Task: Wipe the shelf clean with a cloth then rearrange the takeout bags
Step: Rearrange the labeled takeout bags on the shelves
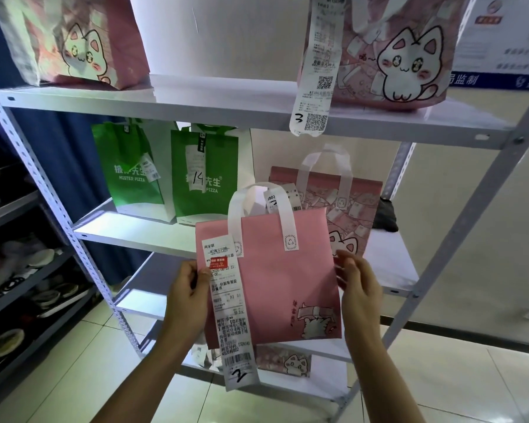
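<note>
The person held a plain pink bag (283,270) up in the air with both hands, in front of the middle shelf (129,230) and not yet resting on it. The left hand (187,296) pinched the bag's left edge, with the thumb pressed on a long receipt (229,306) that hung down the front and had a 2 written at the bottom. The right hand (356,283) was on the bag's right edge with its fingers curled loosely; it seemed to be steadying the bag, but I could not tell if it gripped tight. No cloth showed in either hand, and a dark lump (385,216) at the far right of the middle shelf could have been one, though it was too dim to be sure. The shelf boards looked white and shiny, so the wiping part was probably finished. The job now looked like putting bags back in order. Two green pizza bags (177,175) stood side by side at the left of the middle shelf, and a cat-print bag (342,209) stood just behind the held one. Two more cat bags (406,59) sat on the top shelf (226,102), one with a receipt marked 3. The pink bag needed a spot, most likely the bare part between the green bags and the cat-print bag.
</note>
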The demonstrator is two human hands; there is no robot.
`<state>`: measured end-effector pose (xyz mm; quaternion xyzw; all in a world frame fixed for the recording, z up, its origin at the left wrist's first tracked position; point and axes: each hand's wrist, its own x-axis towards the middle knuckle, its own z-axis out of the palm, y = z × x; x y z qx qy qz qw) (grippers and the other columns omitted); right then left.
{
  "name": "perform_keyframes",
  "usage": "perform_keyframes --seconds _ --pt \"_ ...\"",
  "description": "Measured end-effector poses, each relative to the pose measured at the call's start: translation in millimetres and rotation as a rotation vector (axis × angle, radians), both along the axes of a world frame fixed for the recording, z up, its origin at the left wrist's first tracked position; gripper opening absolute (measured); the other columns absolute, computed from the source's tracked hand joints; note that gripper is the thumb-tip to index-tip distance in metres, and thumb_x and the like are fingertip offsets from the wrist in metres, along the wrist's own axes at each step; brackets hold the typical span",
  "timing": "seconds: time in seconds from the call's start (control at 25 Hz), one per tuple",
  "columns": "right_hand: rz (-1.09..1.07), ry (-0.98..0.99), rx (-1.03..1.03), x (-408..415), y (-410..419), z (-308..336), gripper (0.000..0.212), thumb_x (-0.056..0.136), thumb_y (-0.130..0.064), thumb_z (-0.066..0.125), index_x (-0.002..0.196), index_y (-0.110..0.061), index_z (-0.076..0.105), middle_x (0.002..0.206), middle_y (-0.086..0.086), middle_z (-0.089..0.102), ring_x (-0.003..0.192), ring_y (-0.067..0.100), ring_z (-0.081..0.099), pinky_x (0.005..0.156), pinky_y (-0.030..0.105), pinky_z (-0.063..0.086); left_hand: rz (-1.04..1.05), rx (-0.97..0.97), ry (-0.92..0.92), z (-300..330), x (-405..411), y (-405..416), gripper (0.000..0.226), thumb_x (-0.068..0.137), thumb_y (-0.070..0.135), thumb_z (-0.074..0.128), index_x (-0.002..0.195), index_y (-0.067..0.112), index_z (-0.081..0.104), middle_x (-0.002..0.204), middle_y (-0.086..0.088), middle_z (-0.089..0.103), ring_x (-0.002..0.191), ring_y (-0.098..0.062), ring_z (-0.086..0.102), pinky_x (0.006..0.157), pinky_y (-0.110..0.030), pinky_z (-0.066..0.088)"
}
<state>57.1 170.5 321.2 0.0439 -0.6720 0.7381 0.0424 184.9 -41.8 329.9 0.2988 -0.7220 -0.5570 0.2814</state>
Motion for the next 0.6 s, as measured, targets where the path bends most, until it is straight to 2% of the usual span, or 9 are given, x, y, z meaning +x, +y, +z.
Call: perform_keyframes --seconds 0.12,0.2,0.28,0.36,0.48,0.6 --pt "0.031 0.028 0.081 31.6 4.3 -0.4 0.025 0.106 -0.016 0.045 0.106 -0.027 0.068 0.098 -0.011 0.069 0.085 -0.004 0.061 0.068 0.016 0.053 -0.005 0.005 0.006 5.0 5.5 11.1 0.016 0.102 0.027 0.046 0.102 0.012 0.053 0.091 -0.001 0.071 0.08 -0.012 0.07 0.053 -0.015 0.05" --pt "0.036 0.026 0.109 42.5 7.8 0.9 0.028 0.106 -0.016 0.043 0.101 -0.032 0.065 0.094 -0.007 0.067 0.082 0.001 0.061 0.063 0.018 0.052 -0.005 0.003 0.022 9.8 9.5 17.1 0.016 0.102 0.026 0.047 0.103 0.011 0.054 0.092 0.001 0.071 0.078 -0.009 0.07 0.051 -0.013 0.05" --pt "0.01 0.018 0.121 49.9 11.5 3.8 0.03 0.106 -0.017 0.043 0.097 -0.038 0.064 0.092 -0.008 0.065 0.085 0.011 0.06 0.069 0.029 0.054 -0.005 0.016 0.065 15.3 15.8 21.8 0.013 0.101 0.023 0.051 0.103 0.011 0.056 0.094 0.004 0.071 0.081 -0.008 0.07 0.054 -0.011 0.05" --pt "-0.01 0.015 0.113 56.8 13.8 6.4 0.031 0.106 -0.018 0.044 0.095 -0.039 0.064 0.09 -0.01 0.064 0.085 0.012 0.058 0.074 0.035 0.054 -0.029 0.022 0.088 20.1 24.5 24.5 0.011 0.1 0.021 0.051 0.105 0.014 0.059 0.096 0.007 0.071 0.084 -0.005 0.07 0.057 -0.01 0.05" --pt "-0.006 0.018 0.094 70.3 14.1 12.5 0.031 0.106 -0.019 0.045 0.096 -0.04 0.064 0.092 -0.013 0.064 0.089 0.012 0.059 0.077 0.037 0.055 -0.088 -0.02 0.095 26.0 43.7 26.5 0.019 0.102 0.018 0.046 0.115 0.02 0.061 0.101 0.009 0.07 0.086 0.005 0.067 0.063 -0.009 0.05" --pt "0.024 0.006 0.046 80.0 7.6 25.4 0.033 0.107 -0.02 0.044 0.097 -0.045 0.064 0.1 -0.021 0.064 0.097 0.007 0.06 0.079 0.035 0.054 -0.12 -0.063 0.137 34.6 64.2 19.8 0.029 0.102 0.016 0.047 0.125 0.028 0.058 0.109 0.009 0.071 0.096 0.001 0.067 0.07 -0.012 0.053"
